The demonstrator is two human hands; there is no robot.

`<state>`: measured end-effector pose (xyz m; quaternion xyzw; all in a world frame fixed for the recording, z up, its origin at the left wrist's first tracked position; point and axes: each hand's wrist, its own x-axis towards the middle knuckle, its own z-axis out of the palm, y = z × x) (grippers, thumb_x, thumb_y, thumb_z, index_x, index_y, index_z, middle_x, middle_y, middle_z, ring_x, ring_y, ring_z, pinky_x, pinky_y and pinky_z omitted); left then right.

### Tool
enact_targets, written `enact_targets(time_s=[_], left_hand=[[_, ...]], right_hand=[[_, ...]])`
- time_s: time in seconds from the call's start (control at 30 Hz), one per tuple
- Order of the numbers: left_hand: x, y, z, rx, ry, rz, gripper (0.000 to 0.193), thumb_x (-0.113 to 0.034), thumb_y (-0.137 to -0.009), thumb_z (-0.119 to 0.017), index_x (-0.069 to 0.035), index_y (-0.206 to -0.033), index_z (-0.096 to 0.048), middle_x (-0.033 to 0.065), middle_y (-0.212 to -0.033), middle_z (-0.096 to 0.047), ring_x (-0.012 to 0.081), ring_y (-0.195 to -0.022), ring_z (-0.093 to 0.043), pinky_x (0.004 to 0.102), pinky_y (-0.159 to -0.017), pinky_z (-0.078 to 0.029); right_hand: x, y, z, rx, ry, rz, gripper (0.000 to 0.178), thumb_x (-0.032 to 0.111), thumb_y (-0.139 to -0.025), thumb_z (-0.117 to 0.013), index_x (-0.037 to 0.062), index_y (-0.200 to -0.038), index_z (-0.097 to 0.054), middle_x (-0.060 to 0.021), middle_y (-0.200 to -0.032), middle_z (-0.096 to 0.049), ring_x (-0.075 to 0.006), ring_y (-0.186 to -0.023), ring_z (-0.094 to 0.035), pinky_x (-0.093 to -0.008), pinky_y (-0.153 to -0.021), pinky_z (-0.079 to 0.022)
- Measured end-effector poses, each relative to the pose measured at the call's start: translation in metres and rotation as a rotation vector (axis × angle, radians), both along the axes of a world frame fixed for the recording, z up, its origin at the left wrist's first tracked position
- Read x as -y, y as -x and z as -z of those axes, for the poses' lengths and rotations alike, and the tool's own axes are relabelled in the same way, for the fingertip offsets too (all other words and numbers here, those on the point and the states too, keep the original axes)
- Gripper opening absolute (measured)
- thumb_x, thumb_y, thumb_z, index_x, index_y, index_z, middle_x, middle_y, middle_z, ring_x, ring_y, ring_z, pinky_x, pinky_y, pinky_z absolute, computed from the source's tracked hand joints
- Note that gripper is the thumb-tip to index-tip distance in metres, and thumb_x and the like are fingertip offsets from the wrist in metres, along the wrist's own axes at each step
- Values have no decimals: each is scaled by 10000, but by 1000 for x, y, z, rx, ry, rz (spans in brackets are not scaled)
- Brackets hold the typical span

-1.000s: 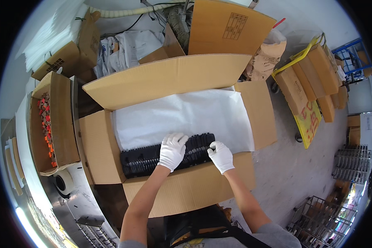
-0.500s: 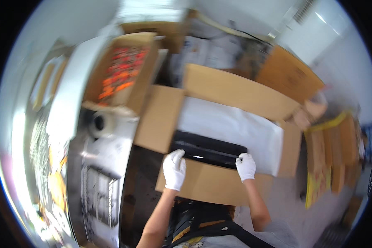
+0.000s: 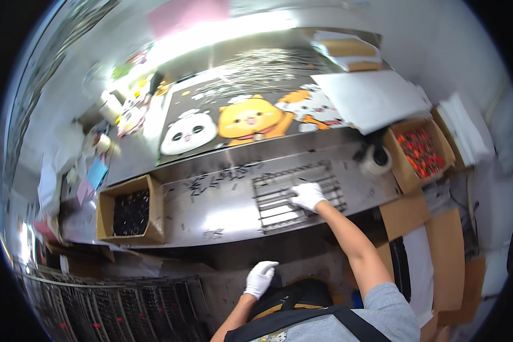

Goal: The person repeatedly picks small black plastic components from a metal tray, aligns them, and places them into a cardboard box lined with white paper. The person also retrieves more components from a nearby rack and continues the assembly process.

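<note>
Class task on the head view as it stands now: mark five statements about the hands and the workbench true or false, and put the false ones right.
1. The left hand and right hand are both gloved in white. True.
2. A box of black pieces stands on the left part of the metal bench. True.
3. The right hand reaches into that box. False: it is at the metal rack on the bench.
4. A pale roll stands to the left of the box of red and orange pieces. True.
5. The left hand lies on top of the rack. False: it is off the bench, close to the person's body.
</note>
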<state>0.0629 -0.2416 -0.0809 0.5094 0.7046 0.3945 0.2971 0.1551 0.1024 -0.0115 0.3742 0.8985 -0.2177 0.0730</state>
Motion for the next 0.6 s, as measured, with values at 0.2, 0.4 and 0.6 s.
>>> enact_targets(time_s=[0.2, 0.4, 0.6], left_hand=[[-4, 125, -31, 346, 25, -182, 544, -94, -901, -705, 6, -1402, -517, 141, -1326, -599, 227, -1208, -602, 352, -1058, -468], [-60, 200, -138, 644, -464, -144, 908, -231, -743, -852, -9, -1477, -365, 133, -1369, -534, 246, -1254, -537, 391, -1074, -437], [18, 323, -251, -397, -325, -663, 1169, -229, -565, -816, 9, -1547, -227, 178, -1294, -469, 330, -1228, -471, 452, -1055, -400]], right_hand=[[46, 56, -27, -530, 605, 166, 319, 230, -904, -702, 26, -1148, -717, -53, -1056, -738, -158, -976, -662, -298, -885, -506], [124, 169, -85, -737, 1023, 56, 337, 122, -957, -636, 24, -1279, -623, -14, -985, -699, -105, -892, -631, -267, -795, -527], [133, 244, -196, -1261, 753, -77, 307, 105, -879, -704, 18, -1171, -664, -95, -1097, -682, -155, -986, -653, -304, -882, -529]])
